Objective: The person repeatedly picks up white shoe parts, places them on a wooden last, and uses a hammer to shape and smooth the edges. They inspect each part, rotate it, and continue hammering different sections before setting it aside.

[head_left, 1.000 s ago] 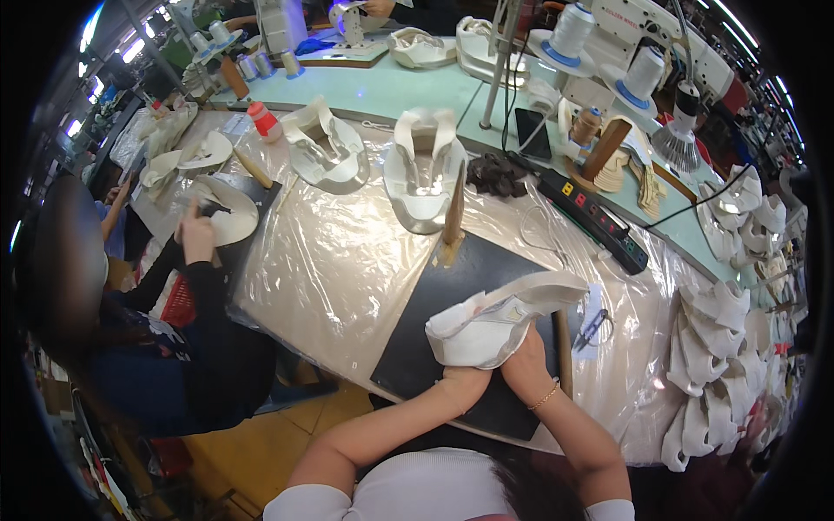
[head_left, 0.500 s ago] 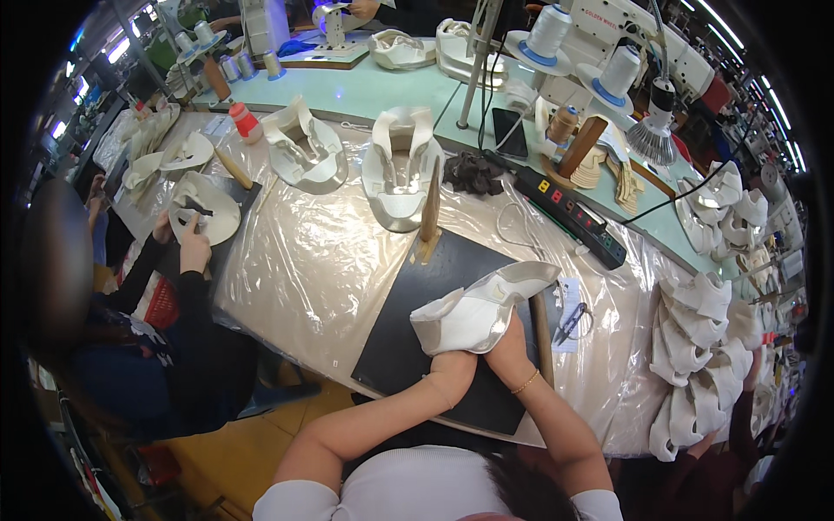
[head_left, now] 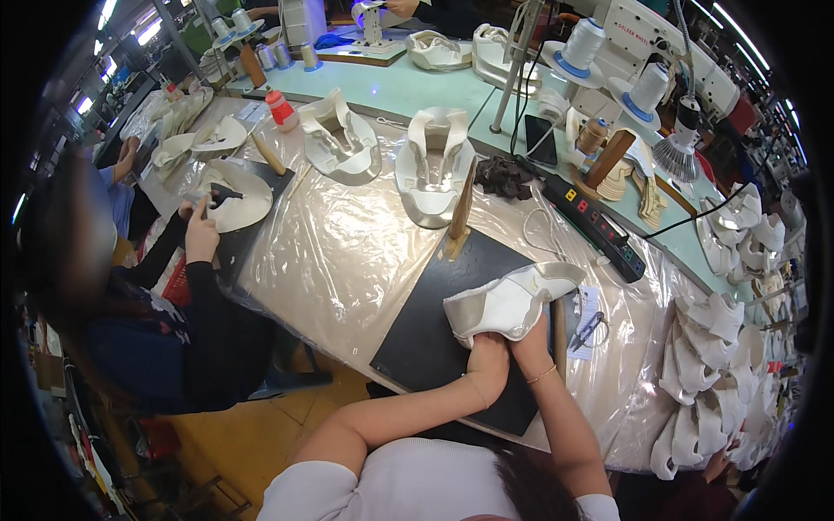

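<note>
A white and grey shoe upper (head_left: 499, 304) is held over the dark cutting board (head_left: 408, 334), its longer end pointing to the right. My left hand (head_left: 489, 352) reaches into its near edge. Beside it, my right hand (head_left: 532, 347) goes up under the same edge. Both hands are closed about the upper, with most of their fingers hidden by it. A wooden handle (head_left: 560, 334) lies on the board's right side. Another wooden handle (head_left: 461, 208) stands at the board's far corner. Small scissors (head_left: 588, 332) rest on a paper slip (head_left: 585, 349) to the right.
Two shoe uppers (head_left: 434, 208) (head_left: 360, 165) sit beyond the board on the plastic-covered table (head_left: 313, 260). Stacked uppers (head_left: 695, 365) stand at the right. A power strip (head_left: 599, 230) and a dark cloth (head_left: 504, 178) lie farther back. At left, a co-worker's hand (head_left: 201, 234) touches an upper.
The whole view has shifted, so the table things sit farther right in the picture. The upper stays in my hands, over the board. The co-worker's hands have moved slightly at their piece.
</note>
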The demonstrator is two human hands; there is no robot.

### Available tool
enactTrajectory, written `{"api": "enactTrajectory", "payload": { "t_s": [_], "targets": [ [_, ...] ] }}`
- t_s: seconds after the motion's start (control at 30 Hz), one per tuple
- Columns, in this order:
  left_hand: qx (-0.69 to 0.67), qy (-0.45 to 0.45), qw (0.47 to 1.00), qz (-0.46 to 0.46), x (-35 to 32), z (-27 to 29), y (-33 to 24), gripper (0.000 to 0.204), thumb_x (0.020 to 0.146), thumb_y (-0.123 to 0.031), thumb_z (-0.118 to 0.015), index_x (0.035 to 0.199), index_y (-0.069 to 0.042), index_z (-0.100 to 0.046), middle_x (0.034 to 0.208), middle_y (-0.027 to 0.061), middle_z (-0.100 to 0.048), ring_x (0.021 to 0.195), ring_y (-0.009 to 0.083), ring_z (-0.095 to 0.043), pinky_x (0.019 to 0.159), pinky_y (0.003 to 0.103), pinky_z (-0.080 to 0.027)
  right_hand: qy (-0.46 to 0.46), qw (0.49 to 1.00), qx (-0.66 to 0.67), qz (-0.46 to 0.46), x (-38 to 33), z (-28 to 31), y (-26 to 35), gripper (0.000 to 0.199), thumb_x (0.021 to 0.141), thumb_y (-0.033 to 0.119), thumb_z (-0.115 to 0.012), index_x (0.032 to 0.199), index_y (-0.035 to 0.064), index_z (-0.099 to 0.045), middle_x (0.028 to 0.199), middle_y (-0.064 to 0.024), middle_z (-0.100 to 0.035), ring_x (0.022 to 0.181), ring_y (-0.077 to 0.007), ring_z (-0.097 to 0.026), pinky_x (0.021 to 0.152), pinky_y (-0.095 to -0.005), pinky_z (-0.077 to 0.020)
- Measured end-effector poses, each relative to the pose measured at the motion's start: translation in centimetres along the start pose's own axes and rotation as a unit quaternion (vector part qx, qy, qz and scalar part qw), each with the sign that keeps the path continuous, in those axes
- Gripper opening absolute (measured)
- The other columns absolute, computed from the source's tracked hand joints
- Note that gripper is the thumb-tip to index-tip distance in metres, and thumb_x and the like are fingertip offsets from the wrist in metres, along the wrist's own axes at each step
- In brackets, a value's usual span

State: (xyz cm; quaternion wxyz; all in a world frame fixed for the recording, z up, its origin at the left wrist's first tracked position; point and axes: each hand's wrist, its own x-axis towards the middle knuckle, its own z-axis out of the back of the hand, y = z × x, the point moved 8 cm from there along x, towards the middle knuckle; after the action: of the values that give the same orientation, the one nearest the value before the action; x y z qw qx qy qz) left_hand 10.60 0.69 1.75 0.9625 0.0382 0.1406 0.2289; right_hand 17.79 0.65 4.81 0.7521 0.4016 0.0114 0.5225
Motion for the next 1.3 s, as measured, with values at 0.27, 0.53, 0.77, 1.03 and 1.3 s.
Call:
{"api": "enactTrajectory", "payload": {
  "t_s": [0.27, 0.53, 0.77, 1.03, 1.3],
  "targets": [
    [-0.067, -0.253, 0.965, 0.012, -1.2, 2.0, 0.9, 0.041, 0.086, -0.019, -0.052, 0.113, 0.009, -0.063, 0.115, 0.0295, -0.06, 0.11, 0.0403, -0.055, 0.098, 0.051, -0.04, 0.034, 0.991, -0.112, -0.067, 1.3, -0.6, -2.8, 0.04, 0.079, 0.036, -0.07, 0.11, 0.0115, -0.07, 0.104, -0.0127, -0.07, 0.092, -0.0334, -0.067, 0.075, -0.0422, -0.0541],
    [-0.016, -0.42, 0.898, -0.127, -2.0, 3.6, 1.1, 0.035, 0.081, -0.014, -0.052, 0.101, 0.011, -0.065, 0.107, 0.0321, -0.063, 0.1, 0.0371, -0.06, 0.084, 0.043, -0.045, -0.006, 0.996, -0.045, -0.074, 2.5, -1.0, -4.6, 0.04, 0.068, 0.031, -0.078, 0.1, 0.0079, -0.071, 0.097, -0.0152, -0.071, 0.089, -0.0349, -0.067, 0.077, -0.0427, -0.054],
    [-0.04, -0.434, 0.884, -0.169, -1.0, 4.3, 1.5, 0.016, 0.078, -0.013, -0.056, 0.082, 0.0, -0.065, 0.082, 0.0151, -0.063, 0.086, 0.0277, -0.061, 0.081, 0.039, -0.042, 0.074, 0.966, -0.172, -0.179, 4.9, -2.6, -6.2, 0.034, 0.068, 0.025, -0.081, 0.091, 0.0029, -0.071, 0.088, -0.0208, -0.07, 0.085, -0.0378, -0.068, 0.075, -0.0445, -0.0551],
    [-0.098, -0.377, 0.902, -0.184, -3.9, 8.9, 6.6, 0.011, 0.08, -0.013, -0.063, 0.088, -0.006, -0.065, 0.085, 0.0106, -0.065, 0.079, 0.0219, -0.064, 0.079, 0.036, -0.043, 0.226, 0.971, 0.02, -0.082, 5.1, 1.6, 2.8, 0.026, 0.084, 0.026, -0.071, 0.092, 0.0009, -0.073, 0.089, -0.0176, -0.071, 0.08, -0.0325, -0.069, 0.075, -0.0373, -0.0545],
    [-0.487, -0.111, 0.864, -0.069, -7.5, 5.7, 12.6, 0.014, 0.09, -0.012, -0.058, 0.095, 0.001, -0.054, 0.089, 0.0198, -0.057, 0.085, 0.0394, -0.058, 0.075, 0.044, -0.045, 0.114, 0.959, 0.258, -0.016, -0.2, 2.7, 6.8, 0.037, 0.08, 0.01, -0.078, 0.117, 0.0076, -0.07, 0.112, -0.0083, -0.067, 0.088, -0.0153, -0.068, 0.077, -0.0244, -0.0543]
  ]
}}
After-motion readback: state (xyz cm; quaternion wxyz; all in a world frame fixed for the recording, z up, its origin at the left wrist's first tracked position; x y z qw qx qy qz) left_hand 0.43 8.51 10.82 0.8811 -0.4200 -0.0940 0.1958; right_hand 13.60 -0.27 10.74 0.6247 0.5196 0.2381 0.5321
